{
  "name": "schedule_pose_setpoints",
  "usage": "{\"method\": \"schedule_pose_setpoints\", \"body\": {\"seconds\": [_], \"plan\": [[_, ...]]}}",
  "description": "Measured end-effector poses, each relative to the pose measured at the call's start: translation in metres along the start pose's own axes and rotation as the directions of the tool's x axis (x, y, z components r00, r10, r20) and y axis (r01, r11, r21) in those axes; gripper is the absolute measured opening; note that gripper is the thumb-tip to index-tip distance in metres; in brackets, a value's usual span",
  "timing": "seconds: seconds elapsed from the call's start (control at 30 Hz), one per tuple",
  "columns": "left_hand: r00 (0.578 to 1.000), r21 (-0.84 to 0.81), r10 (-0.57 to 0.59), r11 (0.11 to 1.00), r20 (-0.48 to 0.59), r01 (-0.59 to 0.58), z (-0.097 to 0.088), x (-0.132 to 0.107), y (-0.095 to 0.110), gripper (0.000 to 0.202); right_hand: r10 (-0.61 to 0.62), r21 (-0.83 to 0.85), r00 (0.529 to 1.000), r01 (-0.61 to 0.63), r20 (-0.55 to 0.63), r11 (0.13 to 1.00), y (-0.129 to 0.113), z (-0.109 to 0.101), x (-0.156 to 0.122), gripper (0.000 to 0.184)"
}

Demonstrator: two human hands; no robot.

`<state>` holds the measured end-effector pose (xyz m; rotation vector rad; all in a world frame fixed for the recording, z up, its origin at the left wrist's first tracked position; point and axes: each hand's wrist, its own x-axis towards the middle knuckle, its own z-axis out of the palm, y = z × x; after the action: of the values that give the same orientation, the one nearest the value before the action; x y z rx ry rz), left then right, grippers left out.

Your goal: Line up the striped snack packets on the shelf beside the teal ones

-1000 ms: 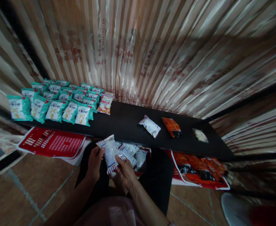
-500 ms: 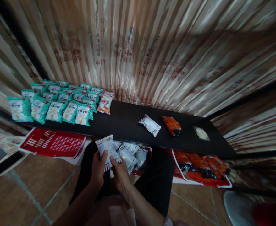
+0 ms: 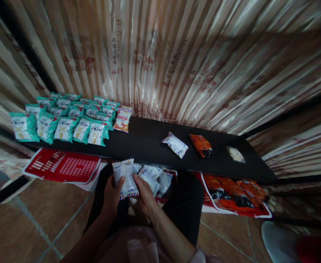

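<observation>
A white snack bag (image 3: 126,177) with red-and-blue striped ends is held over my lap, its printed back side facing me. My left hand (image 3: 113,193) grips its left edge, thumb on top. On the right edge my right hand (image 3: 143,188) is closed with the thumb near the bag's middle; the fingers underneath are hidden. Just beyond my right hand, several similar bags (image 3: 165,182) lie in a red basket between my knees. A red-and-white snack bag (image 3: 122,119) with the same striped ends stands at the end of the teal bags (image 3: 64,129) on the black table.
On the black table (image 3: 146,138) lie a white striped-end bag (image 3: 175,145), an orange bag (image 3: 201,145) and a small clear packet (image 3: 235,154). Below the table are a red basket (image 3: 64,166) at left and orange bags (image 3: 235,193) in a red basket at right. A curtain (image 3: 155,54) hangs behind.
The bag in my hands has turned slightly more upright. My right hand has shifted from its front toward its right edge. The things on the table have not moved.
</observation>
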<state>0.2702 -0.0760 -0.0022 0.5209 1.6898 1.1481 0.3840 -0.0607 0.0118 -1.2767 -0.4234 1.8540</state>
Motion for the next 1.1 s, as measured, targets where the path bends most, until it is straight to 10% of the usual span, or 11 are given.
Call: {"method": "schedule_pose_setpoints", "body": {"seconds": [0.23,0.63,0.73,0.9,1.1], "plan": [[0.995,0.089,0.065,0.993,0.076,-0.072,-0.001,-0.005,-0.002,0.053,0.066,-0.015,0.983,-0.065,0.170,0.998,-0.011,-0.002,0.014,0.040],[0.972,0.213,0.217,0.949,0.089,-0.231,-0.001,-0.003,-0.015,0.051,-0.054,-0.040,0.998,0.055,0.037,0.998,-0.008,0.006,0.013,0.043],[0.865,0.359,0.500,0.799,0.049,-0.482,-0.001,-0.003,-0.016,0.047,-0.051,-0.084,0.998,0.053,0.027,0.995,-0.007,0.007,0.014,0.045],[0.511,0.512,0.835,0.354,0.205,-0.783,-0.001,-0.008,-0.006,0.028,-0.070,-0.132,0.997,0.073,0.030,0.989,-0.005,0.008,0.014,0.043],[0.448,0.519,0.842,0.249,0.302,-0.818,0.004,-0.011,-0.006,0.030,-0.188,-0.237,0.982,0.184,0.008,0.954,-0.007,0.009,0.016,0.041]]}}
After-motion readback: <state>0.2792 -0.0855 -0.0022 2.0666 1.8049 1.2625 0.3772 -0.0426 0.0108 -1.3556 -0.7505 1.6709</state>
